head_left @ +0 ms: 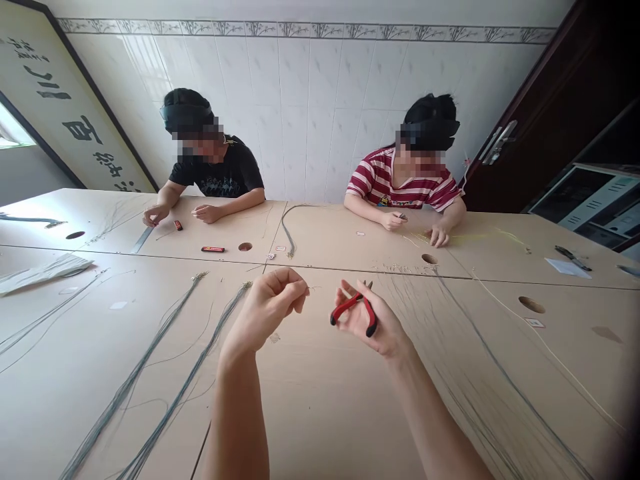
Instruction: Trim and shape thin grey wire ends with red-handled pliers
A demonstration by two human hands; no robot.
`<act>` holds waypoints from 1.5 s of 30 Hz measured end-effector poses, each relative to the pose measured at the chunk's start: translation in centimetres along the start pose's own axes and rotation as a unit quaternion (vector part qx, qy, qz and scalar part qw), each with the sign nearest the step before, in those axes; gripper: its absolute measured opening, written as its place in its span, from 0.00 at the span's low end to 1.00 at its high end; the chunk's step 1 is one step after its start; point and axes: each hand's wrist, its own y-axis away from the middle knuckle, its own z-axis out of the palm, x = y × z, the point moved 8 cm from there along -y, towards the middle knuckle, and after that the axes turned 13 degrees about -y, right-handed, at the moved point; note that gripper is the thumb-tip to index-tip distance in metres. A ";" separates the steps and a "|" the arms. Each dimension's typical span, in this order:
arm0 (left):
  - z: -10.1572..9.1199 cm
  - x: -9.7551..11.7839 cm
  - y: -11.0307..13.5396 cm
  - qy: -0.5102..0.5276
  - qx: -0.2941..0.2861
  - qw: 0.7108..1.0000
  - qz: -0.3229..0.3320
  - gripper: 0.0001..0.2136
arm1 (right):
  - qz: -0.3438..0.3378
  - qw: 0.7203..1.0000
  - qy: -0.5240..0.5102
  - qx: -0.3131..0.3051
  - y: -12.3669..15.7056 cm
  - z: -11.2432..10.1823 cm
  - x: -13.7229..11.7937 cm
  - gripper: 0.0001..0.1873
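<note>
My left hand (273, 303) is raised over the wooden table (325, 400), its fingers pinched on a thin wire whose short end pokes out toward the right. My right hand (373, 320) holds small pliers with red handles (353, 308), jaws pointing up and toward the wire end. The two hands are a short gap apart. Long bundles of grey wire (165, 363) lie on the table to the left of my arms, and another spread of thin wires (480, 373) runs along the right.
Two people sit across the table, one in a black shirt (220, 175), one in a red striped shirt (395, 183), both with hands on small parts. A red-black tool (213, 249) and a curved grey cable (287, 230) lie mid-table. Round holes (531, 305) dot the tabletop.
</note>
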 end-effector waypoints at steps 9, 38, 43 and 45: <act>0.7 0.0 0.0 0.026 -0.037 0.999 0.030 0.11 | 0.051 0.998 0.003 -0.042 2.8 2.9 2.0 0.20; 3.4 1.8 0.5 -0.024 -0.114 0.991 0.061 0.08 | -0.377 0.710 0.590 -0.075 7.1 4.8 -5.8 0.15; 3.6 2.0 0.4 -0.029 -0.115 0.991 0.058 0.09 | -0.308 0.838 0.447 -0.057 7.5 4.2 -6.3 0.07; 3.8 2.2 0.5 -0.035 -0.120 0.990 0.058 0.08 | -0.296 0.853 0.425 -0.059 7.7 4.3 -6.3 0.08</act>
